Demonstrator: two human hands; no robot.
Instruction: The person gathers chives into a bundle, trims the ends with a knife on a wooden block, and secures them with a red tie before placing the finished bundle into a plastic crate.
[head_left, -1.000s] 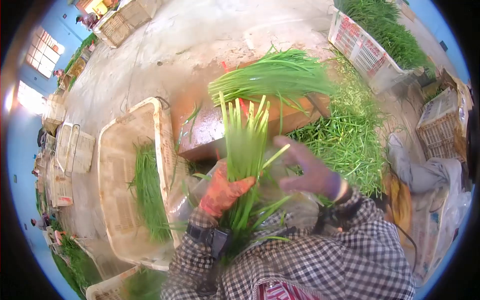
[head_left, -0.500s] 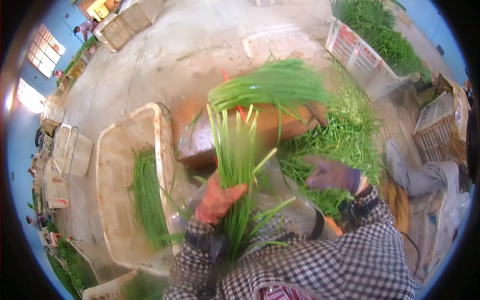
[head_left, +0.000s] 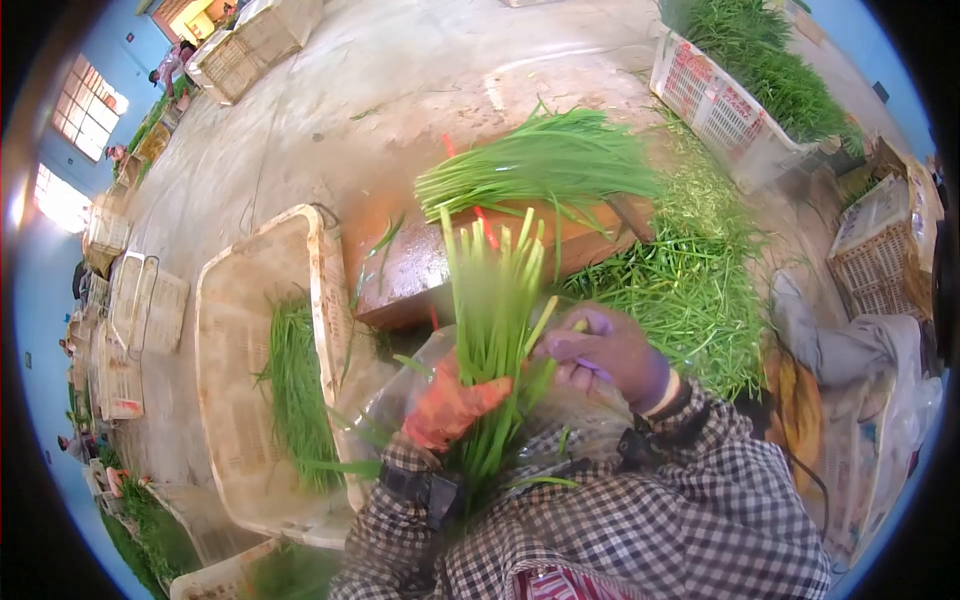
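Note:
My left hand (head_left: 450,405), in an orange-red glove, is wrapped round a loose bunch of garlic chives (head_left: 490,300) whose pale cut ends point away from me. Beside that bunch, on its right, my right hand (head_left: 610,350) in a purple glove has its fingers pinched together on a chive stalk (head_left: 543,325); the fingertips are partly hidden. A larger pile of chives (head_left: 540,165) lies across a wooden block (head_left: 400,275) ahead of my hands. Red ties (head_left: 486,228) show at the block, near the pile.
To the left stands a pale plastic crate (head_left: 325,300) with chives inside. Loose green leaves (head_left: 690,310) cover the floor at the right. A filled white crate (head_left: 720,110) stands at the far right, with a wicker-like crate (head_left: 880,240) nearer. Other people work along the far left wall.
My right hand has come left from over the loose leaves to the bunch, and its fingers have closed. The bunch in my left hand has shifted slightly right.

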